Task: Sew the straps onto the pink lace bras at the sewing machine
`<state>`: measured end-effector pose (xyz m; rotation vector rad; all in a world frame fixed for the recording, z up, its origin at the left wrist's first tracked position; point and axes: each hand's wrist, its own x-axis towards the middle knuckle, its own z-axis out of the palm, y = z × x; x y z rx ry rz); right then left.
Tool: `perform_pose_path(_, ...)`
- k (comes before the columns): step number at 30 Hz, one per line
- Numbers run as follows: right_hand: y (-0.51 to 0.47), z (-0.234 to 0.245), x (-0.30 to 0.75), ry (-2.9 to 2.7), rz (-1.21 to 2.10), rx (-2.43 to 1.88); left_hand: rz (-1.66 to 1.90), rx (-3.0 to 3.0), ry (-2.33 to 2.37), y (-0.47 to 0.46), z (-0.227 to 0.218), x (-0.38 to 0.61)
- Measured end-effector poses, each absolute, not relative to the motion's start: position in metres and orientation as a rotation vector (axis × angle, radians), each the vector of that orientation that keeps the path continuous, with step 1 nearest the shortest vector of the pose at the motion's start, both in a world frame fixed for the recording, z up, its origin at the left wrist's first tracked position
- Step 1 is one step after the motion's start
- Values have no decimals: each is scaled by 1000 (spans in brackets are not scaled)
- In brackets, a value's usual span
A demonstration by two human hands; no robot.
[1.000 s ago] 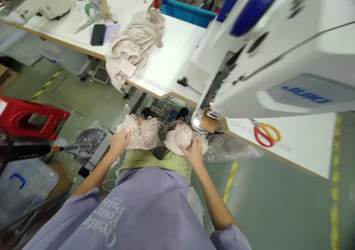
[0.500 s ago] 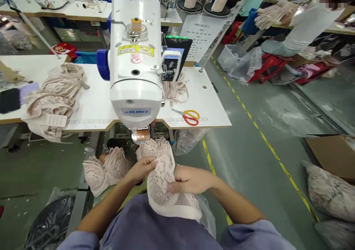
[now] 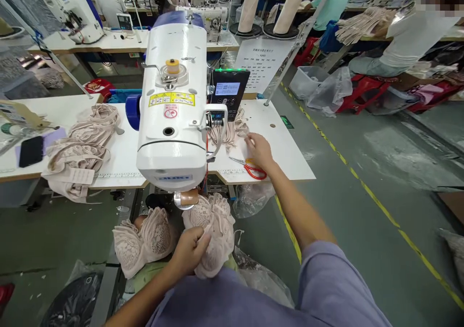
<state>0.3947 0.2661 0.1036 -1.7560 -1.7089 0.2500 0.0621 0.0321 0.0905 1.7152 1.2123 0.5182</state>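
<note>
My left hand [image 3: 191, 250] is closed on the edge of a pale pink lace bra [image 3: 217, 235], held over my lap below the sewing machine head [image 3: 172, 138]. My right hand [image 3: 258, 149] reaches onto the white table, fingers curled at the right edge of a bundle of beige straps [image 3: 226, 134]. Whether a strap is between those fingers I cannot make out. Just under that hand lie scissors [image 3: 253, 171] with red and yellow handles, partly covered by it. More lace bras [image 3: 145, 240] are stacked to the left of my left hand.
A heap of beige fabric pieces [image 3: 81, 148] and a black phone [image 3: 31, 151] lie on the table's left side. A control panel [image 3: 229, 92] stands behind the straps. Thread cones [image 3: 250, 10] rise at the back. A co-worker [image 3: 409, 41] sits at the right.
My right hand has left the bra and moved forward and up to the straps on the table. My left hand still holds the bra, which now hangs more folded. The view has tilted up.
</note>
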Motion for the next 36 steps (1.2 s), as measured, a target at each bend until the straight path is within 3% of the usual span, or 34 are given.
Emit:
perform_pose_path(3, 219, 127, 384, -1459, 170, -1523, 525, 1702, 1231, 38, 100, 61)
perform_pose_path(5, 177, 149, 368, -1449, 314, -1340, 585, 1709, 1214, 41, 109, 60)
perform_pose_path(10, 84, 189, 308, -2363, 1060, -929, 691, 1824, 1049, 46, 138, 46)
perform_pose_path(15, 57, 175, 270, -2468, 1201, -999, 360, 1929, 997, 39, 140, 37)
perform_pose_path(21, 44, 117, 264, -1808, 887, -1312, 556, 1584, 1094, 39, 128, 38)
perform_pose_path(26, 24, 81, 249, -1449, 1651, -1084, 631, 1502, 1038, 39, 143, 57)
perform_pose_path(28, 27, 81, 243, -1167, 1772, -1085, 609, 1572, 990, 39, 150, 67)
perform_pose_path(31, 47, 92, 241, -822, 1688, -1198, 610, 1745, 968, 45, 151, 71)
perform_pose_path(36, 95, 120, 252, -919, 1492, -1222, 887, 2256, 1084, 76, 137, 44)
